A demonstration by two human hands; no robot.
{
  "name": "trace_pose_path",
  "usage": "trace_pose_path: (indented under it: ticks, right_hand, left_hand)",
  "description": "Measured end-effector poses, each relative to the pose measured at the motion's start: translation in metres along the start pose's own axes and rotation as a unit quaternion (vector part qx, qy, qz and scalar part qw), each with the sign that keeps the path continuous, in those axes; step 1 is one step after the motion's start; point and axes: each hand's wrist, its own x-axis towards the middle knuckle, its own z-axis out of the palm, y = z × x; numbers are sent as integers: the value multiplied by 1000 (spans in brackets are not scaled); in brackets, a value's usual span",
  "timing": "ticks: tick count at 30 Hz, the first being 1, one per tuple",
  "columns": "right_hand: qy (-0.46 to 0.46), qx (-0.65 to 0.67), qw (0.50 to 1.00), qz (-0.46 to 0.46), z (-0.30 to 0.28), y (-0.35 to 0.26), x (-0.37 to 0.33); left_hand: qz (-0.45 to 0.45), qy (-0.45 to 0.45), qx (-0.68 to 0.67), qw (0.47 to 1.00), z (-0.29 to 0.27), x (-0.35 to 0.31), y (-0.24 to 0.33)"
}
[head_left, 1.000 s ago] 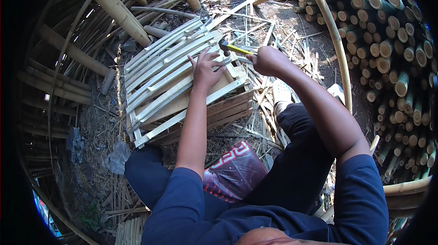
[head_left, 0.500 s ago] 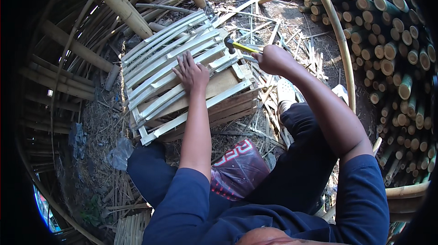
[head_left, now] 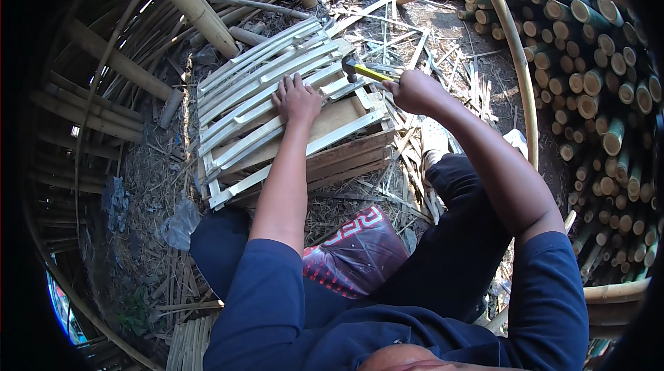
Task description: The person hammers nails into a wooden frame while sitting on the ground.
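A wooden crate (head_left: 346, 152) topped with pale bamboo slats (head_left: 259, 75) sits on the ground in front of me, a little left of the middle. My left hand (head_left: 297, 100) lies on the slats near their middle, palm down, its fingers slightly bent and close together. Gripped by the handle in my right hand (head_left: 415, 92) is a hammer (head_left: 372, 73) with a yellow shaft and dark head. Its head is over the slats' right ends; whether it touches them I cannot tell. Between the lower slats a flat wooden board (head_left: 335, 127) shows.
Cut bamboo poles (head_left: 591, 82) are stacked high at the right, behind a curved bamboo pole (head_left: 517, 49). Thick bamboo posts (head_left: 197, 15) lean at the upper left. Split strips (head_left: 415, 156) litter the ground. A dark red printed bag (head_left: 366, 250) lies between my legs.
My left hand has shifted slightly up the slats, and its spread fingers have drawn together and bent. The slatted crate appears slightly turned. The hammer stays over the slats' right ends.
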Motion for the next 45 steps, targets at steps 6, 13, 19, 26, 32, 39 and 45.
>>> trace_pose_path:
  ticks: [6, 13, 19, 26, 32, 39, 45]
  right_hand:
    - [10, 0, 1000, 0, -1, 3, -1]
    - [6, 14, 1000, 14, 0, 0, -5]
    - [40, -12, 999, -24, 6, -1, -11]
    - [94, 23, 995, -40, 10, -11, -16]
    - [72, 21, 997, -18, 5, -12, -11]
    - [94, -3, 995, -40, 24, -13, -15]
    - [160, 35, 984, -63, 15, -32, -21]
  left_hand:
    - [12, 54, 11, 998, 10, -5, 4]
    - [10, 76, 10, 997, 10, -7, 5]
    - [13, 109, 7, 994, 14, -10, 6]
    - [12, 117, 36, 992, 12, -11, 8]
    - [7, 105, 50, 993, 7, -14, 10]
    - [19, 128, 43, 991, 9, -12, 11]
    - [17, 130, 17, 991, 9, -11, 8]
